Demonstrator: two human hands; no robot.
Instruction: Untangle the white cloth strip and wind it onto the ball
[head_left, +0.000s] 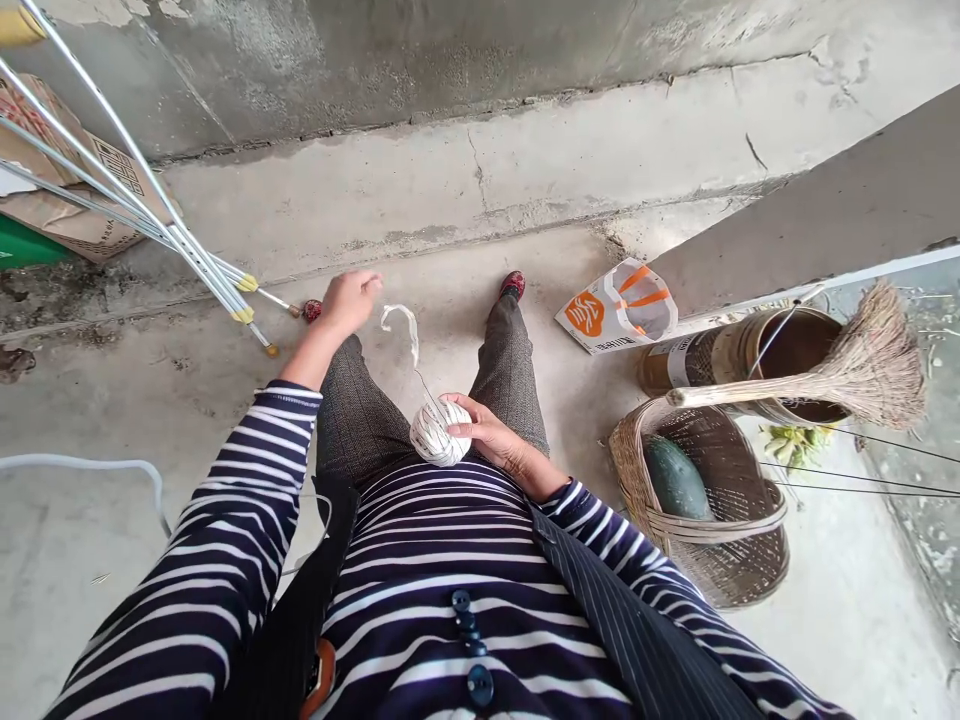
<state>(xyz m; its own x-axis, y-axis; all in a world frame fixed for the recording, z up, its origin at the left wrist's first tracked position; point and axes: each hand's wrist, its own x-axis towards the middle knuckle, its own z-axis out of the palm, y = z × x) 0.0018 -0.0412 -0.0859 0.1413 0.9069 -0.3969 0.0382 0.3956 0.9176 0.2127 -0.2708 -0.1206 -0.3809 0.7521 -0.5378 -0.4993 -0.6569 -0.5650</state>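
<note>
A round ball of white twine (pixel 431 438) sits before my waist, between my thighs. My right hand (pixel 484 428) grips it from the right, with the thumb and fingers around its side. From the top of the ball a loose white strand (pixel 411 335) rises and bends into a hook in the air. My left hand (pixel 352 300) is raised beyond my left knee, left of that hooked end and apart from the ball. Its fingers are curled together; whether anything lies inside them is hidden.
At right, a wicker basket (pixel 626 445) holds a dark green melon (pixel 676 478). A straw broom (pixel 885 360) lies across a brown bucket (pixel 731 350), near a paper bag (pixel 600 315). Crutches (pixel 187 240) and cardboard boxes (pixel 112 215) stand at left. A pale hose (pixel 90 461) crosses the floor.
</note>
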